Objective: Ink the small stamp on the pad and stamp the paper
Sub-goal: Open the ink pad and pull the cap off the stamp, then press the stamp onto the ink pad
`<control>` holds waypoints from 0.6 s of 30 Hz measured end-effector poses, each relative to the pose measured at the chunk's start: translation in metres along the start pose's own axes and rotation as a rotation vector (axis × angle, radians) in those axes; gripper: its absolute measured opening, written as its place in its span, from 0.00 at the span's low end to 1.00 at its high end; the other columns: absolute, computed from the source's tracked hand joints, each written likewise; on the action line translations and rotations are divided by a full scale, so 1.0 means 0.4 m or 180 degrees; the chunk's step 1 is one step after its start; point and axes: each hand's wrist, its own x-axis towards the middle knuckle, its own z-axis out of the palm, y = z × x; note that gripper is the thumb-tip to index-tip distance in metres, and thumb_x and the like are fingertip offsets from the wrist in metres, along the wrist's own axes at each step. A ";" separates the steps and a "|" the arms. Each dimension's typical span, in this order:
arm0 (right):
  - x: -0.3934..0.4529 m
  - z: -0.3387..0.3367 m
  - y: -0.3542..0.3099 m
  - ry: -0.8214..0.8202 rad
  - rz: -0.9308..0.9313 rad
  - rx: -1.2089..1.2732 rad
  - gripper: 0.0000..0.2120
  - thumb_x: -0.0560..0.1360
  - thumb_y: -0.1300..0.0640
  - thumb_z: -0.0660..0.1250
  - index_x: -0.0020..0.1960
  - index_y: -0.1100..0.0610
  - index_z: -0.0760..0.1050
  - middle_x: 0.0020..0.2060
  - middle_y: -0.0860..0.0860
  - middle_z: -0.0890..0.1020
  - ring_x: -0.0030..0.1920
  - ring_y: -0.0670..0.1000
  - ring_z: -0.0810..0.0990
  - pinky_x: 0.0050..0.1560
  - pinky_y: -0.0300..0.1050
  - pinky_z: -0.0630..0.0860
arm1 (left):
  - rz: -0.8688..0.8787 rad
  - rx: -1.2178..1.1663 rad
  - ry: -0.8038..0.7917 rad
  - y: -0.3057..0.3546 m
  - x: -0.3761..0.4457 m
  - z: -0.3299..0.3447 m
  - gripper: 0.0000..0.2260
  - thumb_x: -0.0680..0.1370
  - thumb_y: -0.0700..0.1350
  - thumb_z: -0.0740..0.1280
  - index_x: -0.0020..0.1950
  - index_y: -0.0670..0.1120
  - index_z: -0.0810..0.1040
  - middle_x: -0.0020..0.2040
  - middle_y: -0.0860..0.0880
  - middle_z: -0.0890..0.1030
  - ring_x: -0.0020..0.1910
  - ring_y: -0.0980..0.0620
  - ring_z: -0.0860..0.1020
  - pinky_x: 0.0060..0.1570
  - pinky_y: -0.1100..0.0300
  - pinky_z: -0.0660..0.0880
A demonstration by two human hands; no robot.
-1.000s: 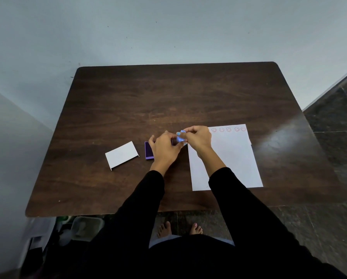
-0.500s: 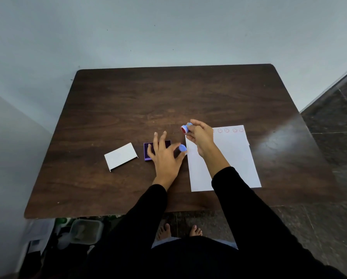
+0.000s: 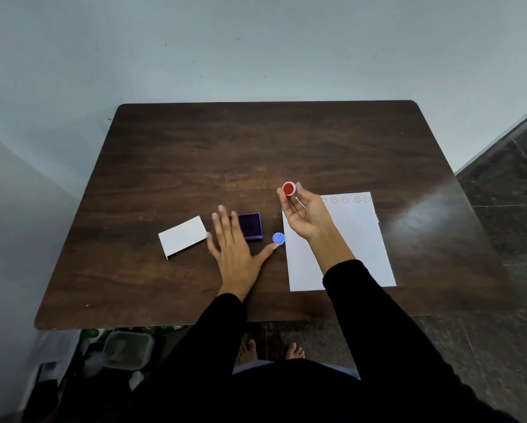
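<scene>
A: Where are we? Our right hand (image 3: pixel 305 213) is lifted above the top left corner of the paper (image 3: pixel 356 239), palm turned up, and its grip pinches the small stamp (image 3: pixel 289 188) at the fingertips, the red face tipped toward us.

B: And the left hand (image 3: pixel 236 248) lies flat on the bench (image 3: pixel 256 148), fingers spread, holding nothing. Its fingers cover the left part of the purple ink pad (image 3: pixel 251 225), and the thumb tip touches the little blue cap (image 3: pixel 278 238), which sits between the pad and the paper's left edge.

A: So the inking comes next, we judge. We should slide the left hand back so that it steadies the pad by its edge instead of covering it.

B: Agreed. Then we turn the stamp face down, keep the pinch low on its body, and bring it straight onto the open part of the pad. A flat, light press; a tilt would ink one rim only.

A: The row of smiley prints (image 3: pixel 346 199) along the paper's top edge shows where the next one belongs. We cannot see whether there is free space left of them, since our own hand hides that corner.

B: Then we look before pressing. And we mind the white card (image 3: pixel 182 236) left of the pad; it lies close to our little finger and could shift.
</scene>
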 end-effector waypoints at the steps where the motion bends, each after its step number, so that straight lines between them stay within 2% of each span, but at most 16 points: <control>1: 0.002 -0.001 0.000 0.0021 -0.0006 0.0021 0.09 0.74 0.65 0.68 0.53 0.67 0.75 0.49 0.63 0.80 0.52 0.59 0.82 0.44 0.45 0.83 | -0.0067 0.0040 0.0052 -0.016 0.002 -0.007 0.50 0.67 0.72 0.62 0.77 0.42 0.51 0.79 0.44 0.47 0.77 0.48 0.41 0.73 0.41 0.46; 5: 0.005 0.000 0.012 0.0070 0.0045 0.0096 0.11 0.73 0.64 0.69 0.54 0.67 0.77 0.51 0.63 0.80 0.51 0.59 0.82 0.42 0.45 0.83 | -0.0127 0.0324 0.0033 -0.063 0.028 -0.032 0.54 0.65 0.75 0.60 0.77 0.42 0.48 0.79 0.44 0.43 0.76 0.50 0.35 0.73 0.45 0.37; 9: 0.006 0.005 0.051 0.0092 0.0163 -0.0037 0.11 0.73 0.63 0.69 0.54 0.66 0.76 0.56 0.63 0.80 0.53 0.59 0.82 0.45 0.45 0.83 | -0.0165 0.0428 -0.0070 -0.117 0.038 -0.046 0.53 0.64 0.76 0.58 0.77 0.43 0.53 0.79 0.43 0.44 0.77 0.48 0.37 0.73 0.45 0.34; 13: 0.003 0.007 0.072 0.0107 0.0124 -0.0246 0.10 0.74 0.64 0.68 0.55 0.65 0.76 0.58 0.63 0.78 0.58 0.59 0.79 0.49 0.47 0.81 | -0.0087 0.0538 -0.0132 -0.133 0.029 -0.038 0.49 0.65 0.76 0.56 0.76 0.44 0.58 0.79 0.41 0.47 0.78 0.46 0.41 0.74 0.44 0.38; 15: 0.003 0.012 0.075 0.0125 0.0064 -0.0423 0.09 0.74 0.65 0.67 0.54 0.65 0.75 0.55 0.62 0.79 0.59 0.59 0.79 0.48 0.47 0.82 | -0.0099 0.0547 -0.0153 -0.127 0.037 -0.035 0.49 0.66 0.76 0.54 0.76 0.43 0.58 0.79 0.41 0.48 0.78 0.46 0.42 0.75 0.44 0.41; 18: 0.012 0.020 0.080 0.0208 -0.0261 -0.1158 0.11 0.76 0.69 0.63 0.58 0.65 0.74 0.49 0.60 0.80 0.57 0.58 0.79 0.48 0.46 0.81 | -0.0087 0.0508 -0.0129 -0.116 0.045 -0.033 0.48 0.66 0.76 0.54 0.76 0.43 0.59 0.79 0.41 0.50 0.78 0.45 0.45 0.75 0.44 0.43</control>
